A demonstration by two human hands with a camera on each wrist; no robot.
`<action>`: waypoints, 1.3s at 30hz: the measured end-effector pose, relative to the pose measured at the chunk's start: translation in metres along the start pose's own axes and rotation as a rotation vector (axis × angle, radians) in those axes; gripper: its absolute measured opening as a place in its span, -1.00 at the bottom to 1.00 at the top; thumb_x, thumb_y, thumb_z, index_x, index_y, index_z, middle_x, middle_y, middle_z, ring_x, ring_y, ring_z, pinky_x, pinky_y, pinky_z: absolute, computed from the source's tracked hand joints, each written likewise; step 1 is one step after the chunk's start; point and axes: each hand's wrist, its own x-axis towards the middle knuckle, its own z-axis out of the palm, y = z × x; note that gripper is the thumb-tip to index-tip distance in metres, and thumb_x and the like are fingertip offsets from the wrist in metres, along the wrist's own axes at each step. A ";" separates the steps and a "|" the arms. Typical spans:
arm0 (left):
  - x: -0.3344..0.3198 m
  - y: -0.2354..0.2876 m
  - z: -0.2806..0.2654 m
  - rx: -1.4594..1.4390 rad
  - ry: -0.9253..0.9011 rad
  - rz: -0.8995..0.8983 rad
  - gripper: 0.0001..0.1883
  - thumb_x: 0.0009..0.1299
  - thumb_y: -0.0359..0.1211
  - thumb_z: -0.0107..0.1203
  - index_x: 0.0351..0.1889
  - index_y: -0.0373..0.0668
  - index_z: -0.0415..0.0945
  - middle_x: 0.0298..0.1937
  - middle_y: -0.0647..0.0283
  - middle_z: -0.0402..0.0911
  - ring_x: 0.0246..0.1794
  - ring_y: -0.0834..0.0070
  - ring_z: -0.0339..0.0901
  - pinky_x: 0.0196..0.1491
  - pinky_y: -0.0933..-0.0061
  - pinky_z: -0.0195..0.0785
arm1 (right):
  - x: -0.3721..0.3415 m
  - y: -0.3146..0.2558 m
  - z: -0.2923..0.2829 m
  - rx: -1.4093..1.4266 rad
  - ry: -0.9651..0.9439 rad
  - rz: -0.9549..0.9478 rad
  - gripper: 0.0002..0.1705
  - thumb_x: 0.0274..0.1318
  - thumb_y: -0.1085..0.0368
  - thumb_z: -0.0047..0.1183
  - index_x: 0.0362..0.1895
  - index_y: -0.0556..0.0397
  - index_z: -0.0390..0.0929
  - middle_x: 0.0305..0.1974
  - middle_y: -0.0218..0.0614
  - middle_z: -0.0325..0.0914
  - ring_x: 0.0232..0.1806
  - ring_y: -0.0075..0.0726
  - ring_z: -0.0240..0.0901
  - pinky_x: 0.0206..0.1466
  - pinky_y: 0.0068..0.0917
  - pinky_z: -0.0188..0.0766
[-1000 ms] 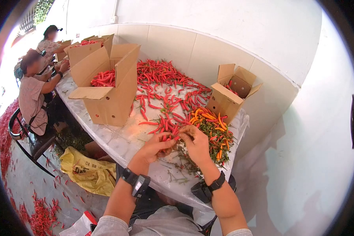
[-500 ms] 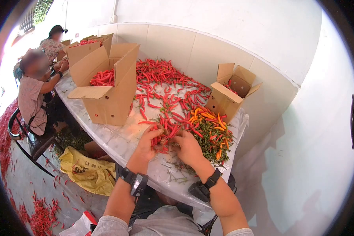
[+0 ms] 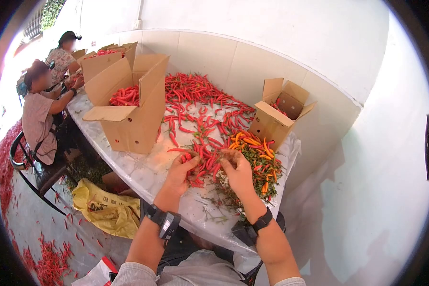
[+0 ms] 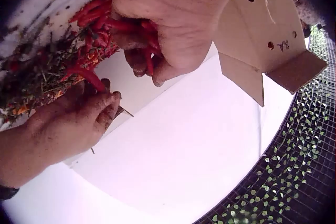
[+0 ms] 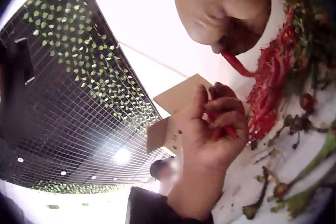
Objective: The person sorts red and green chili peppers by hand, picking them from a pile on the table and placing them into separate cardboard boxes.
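Observation:
Several red chilies (image 5: 226, 129) lie in my left hand (image 3: 178, 172), whose fingers curl round them; the left wrist view shows them at its palm too. My right hand (image 3: 238, 175) pinches one red chili (image 4: 89, 77) between thumb and fingers; in the right wrist view that chili (image 5: 237, 65) hangs from the fingertips. Between and beyond the hands are loose red chilies (image 3: 206, 153) on the table. Beside the right hand is a heap of green stems with orange chilies (image 3: 267, 164).
A large carton (image 3: 128, 128) with red chilies stands on the left of the table (image 3: 152, 178), a smaller carton (image 3: 271, 121) at the right. A big red pile (image 3: 190, 88) lies by the wall. Two people sit at the far left. A yellow sack (image 3: 105, 209) lies below.
The right hand dipped toward the chilies beside the left hand, then moved slightly right and up with a chili in its fingertips. The left hand still holds its chilies.

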 end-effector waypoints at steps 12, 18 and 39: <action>-0.005 -0.002 0.005 0.324 -0.198 -0.173 -0.75 0.22 -0.34 0.21 -0.19 -0.13 0.43 -0.56 0.45 0.45 -0.66 0.73 0.33 -0.63 0.73 0.14 | 0.000 0.004 -0.001 0.297 -0.104 0.225 -0.84 0.11 0.31 0.09 -0.28 0.13 0.47 -0.39 -0.44 0.49 -0.34 -0.59 0.39 -0.30 -0.61 0.35; -0.010 0.001 0.008 0.296 -0.213 -0.189 -0.73 0.21 -0.34 0.21 -0.16 -0.14 0.43 -0.46 0.43 0.50 -0.58 0.75 0.37 -0.59 0.74 0.18 | -0.002 0.004 0.003 0.186 -0.064 0.131 -0.83 0.06 0.31 0.14 -0.33 0.13 0.47 -0.43 -0.45 0.48 -0.40 -0.62 0.35 -0.32 -0.62 0.31; -0.012 0.001 0.007 0.260 -0.257 -0.153 -0.72 0.15 -0.41 0.25 -0.21 -0.21 0.45 -0.52 0.37 0.48 -0.64 0.72 0.31 -0.59 0.70 0.12 | -0.003 -0.003 -0.001 0.116 -0.147 0.162 -0.75 0.10 0.19 0.11 -0.49 0.10 0.50 -0.60 -0.50 0.40 -0.55 -0.64 0.23 -0.44 -0.60 0.21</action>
